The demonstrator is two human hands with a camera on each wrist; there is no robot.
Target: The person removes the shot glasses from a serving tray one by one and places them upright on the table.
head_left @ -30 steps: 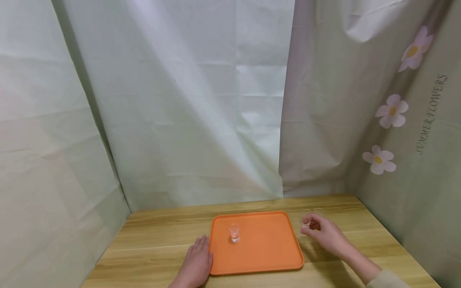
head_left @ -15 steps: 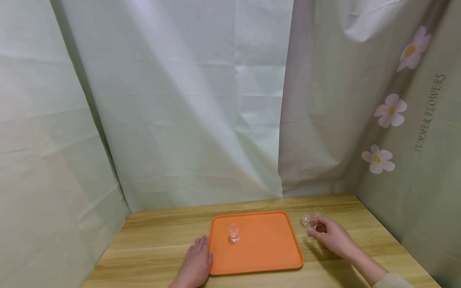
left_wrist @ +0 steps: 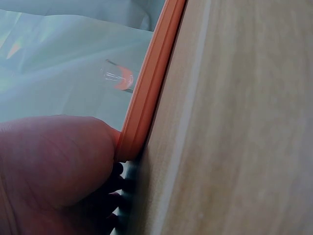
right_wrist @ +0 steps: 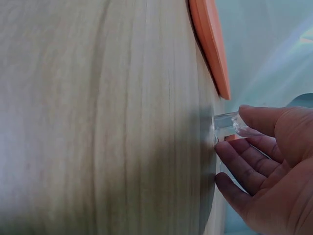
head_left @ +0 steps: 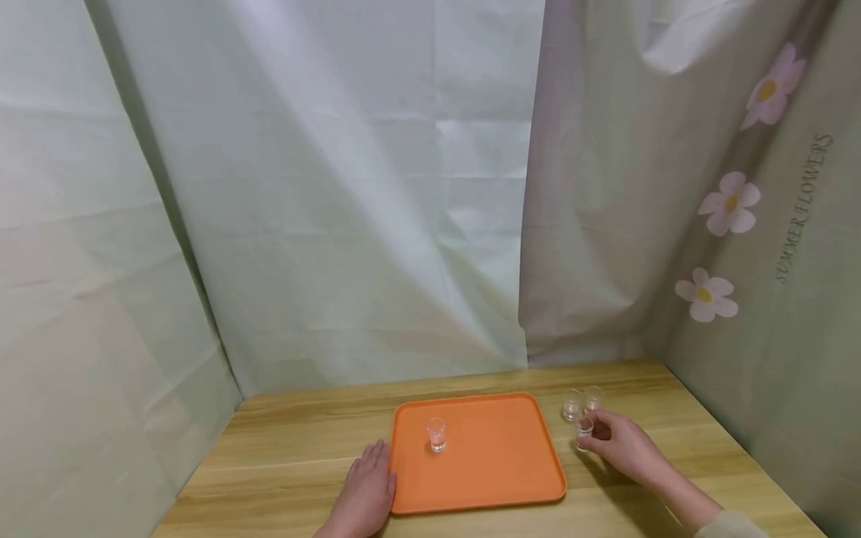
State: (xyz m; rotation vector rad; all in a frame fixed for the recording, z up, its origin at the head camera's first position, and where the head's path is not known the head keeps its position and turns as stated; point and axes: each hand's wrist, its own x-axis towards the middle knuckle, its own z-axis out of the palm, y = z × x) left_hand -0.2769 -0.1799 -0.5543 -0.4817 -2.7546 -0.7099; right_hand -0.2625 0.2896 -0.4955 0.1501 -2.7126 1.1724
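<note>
My right hand pinches a small clear shot glass between thumb and fingers, to the right of the orange tray. In the right wrist view the glass is upright with its base right at the wood, and the other fingers reach down to the tabletop. Just behind it stand two more shot glasses, one on the left and one on the right. Another shot glass is upright on the tray's left half. My left hand lies flat on the table, thumb against the tray's left edge.
The wooden table extends on both sides of the tray. Pale curtains hang behind it and along both sides; the right one carries printed flowers and lettering.
My right hand has drawn its shot glass a little right and nearer to me, bringing the two glasses behind into fuller view. Left hand, tray and the glass on it have stayed put.
</note>
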